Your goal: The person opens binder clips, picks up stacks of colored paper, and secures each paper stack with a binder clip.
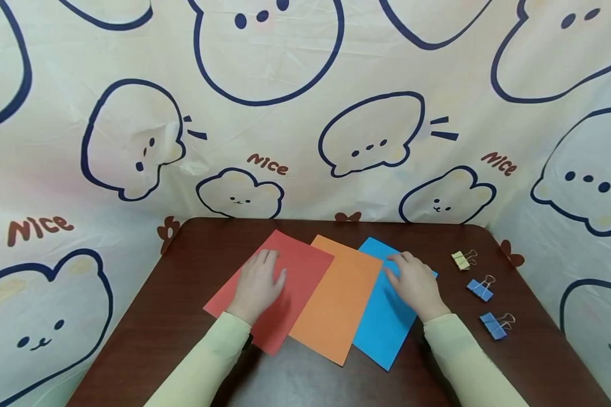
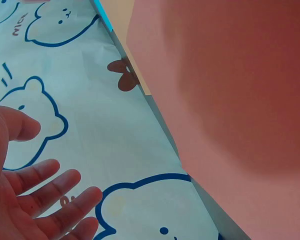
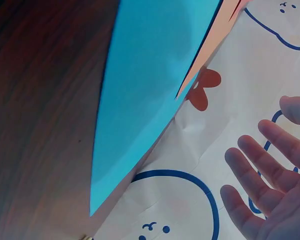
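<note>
Three sheets of paper lie fanned and overlapping on the table: a red sheet (image 1: 300, 265) at left, an orange sheet (image 1: 336, 305) in the middle and a blue sheet (image 1: 382, 322) at right. Over the red sheet hovers my left hand (image 1: 257, 285), fingers apart and relaxed, holding nothing. My right hand (image 1: 414, 285) is above the blue sheet, its fingers spread loosely with nothing in them. In the left wrist view the left hand (image 2: 45, 200) stands off from the red paper (image 2: 230, 100). A gap also separates the right hand (image 3: 270, 175) from the blue paper (image 3: 140, 100) in the right wrist view.
On the right of the dark brown table (image 1: 183, 271) sit a yellow binder clip (image 1: 460, 260), a blue binder clip (image 1: 480, 290) and another blue binder clip (image 1: 494, 326), in a row. A cartoon-printed sheet (image 1: 300, 135) hangs behind the table and at both sides.
</note>
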{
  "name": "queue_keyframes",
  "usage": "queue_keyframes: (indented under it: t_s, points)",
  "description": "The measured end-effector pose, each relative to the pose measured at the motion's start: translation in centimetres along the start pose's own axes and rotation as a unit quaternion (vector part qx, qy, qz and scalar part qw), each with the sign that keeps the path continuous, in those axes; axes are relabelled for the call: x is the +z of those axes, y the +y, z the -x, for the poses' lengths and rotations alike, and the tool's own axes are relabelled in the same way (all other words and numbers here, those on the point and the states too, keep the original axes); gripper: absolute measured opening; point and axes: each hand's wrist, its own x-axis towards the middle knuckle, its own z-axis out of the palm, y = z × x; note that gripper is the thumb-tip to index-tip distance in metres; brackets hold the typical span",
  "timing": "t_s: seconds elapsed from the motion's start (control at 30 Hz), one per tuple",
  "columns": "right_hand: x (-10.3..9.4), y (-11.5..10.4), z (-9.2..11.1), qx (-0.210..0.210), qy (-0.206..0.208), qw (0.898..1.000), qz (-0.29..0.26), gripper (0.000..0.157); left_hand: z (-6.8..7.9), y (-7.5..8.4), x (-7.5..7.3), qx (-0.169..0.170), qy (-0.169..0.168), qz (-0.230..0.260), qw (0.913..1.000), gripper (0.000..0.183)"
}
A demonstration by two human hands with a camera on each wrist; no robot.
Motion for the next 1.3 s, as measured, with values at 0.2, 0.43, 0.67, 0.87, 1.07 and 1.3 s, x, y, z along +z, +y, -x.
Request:
queue_keyframes:
  t_s: [0.2, 0.43, 0.67, 0.87, 1.07, 1.3]
  points:
    - [-0.5, 0.9, -0.1, 0.014, 0.000, 1.000, -0.010, 0.031, -0.2, -0.1, 0.2, 0.001, -0.001, -0.003, 1.0000, 0.041]
    - [-1.7, 2.9, -0.6, 0.025, 0.018, 0.999, -0.015, 0.024, -0.1, -0.3, 0.3, -0.001, -0.015, -0.005, 0.9999, 0.045]
    - [-2.5, 5.6, -1.2, 0.032, 0.048, 0.998, -0.006, 0.018, 0.0, -0.6, 0.3, 0.005, -0.028, -0.005, 0.9996, 0.047]
    - [-2.9, 8.0, -1.9, 0.046, 0.068, 0.997, 0.011, 0.019, -0.1, -0.7, 0.3, -0.003, -0.041, -0.003, 0.9991, 0.048]
    - [-3.3, 10.6, -2.5, 0.057, 0.074, 0.995, 0.035, 0.020, 0.0, -0.7, 0.3, -0.008, -0.051, 0.000, 0.9987, 0.048]
    - [-3.6, 12.7, -2.9, 0.082, 0.058, 0.993, 0.063, 0.024, 0.5, -1.1, 0.6, -0.005, -0.078, -0.008, 0.9969, 0.053]
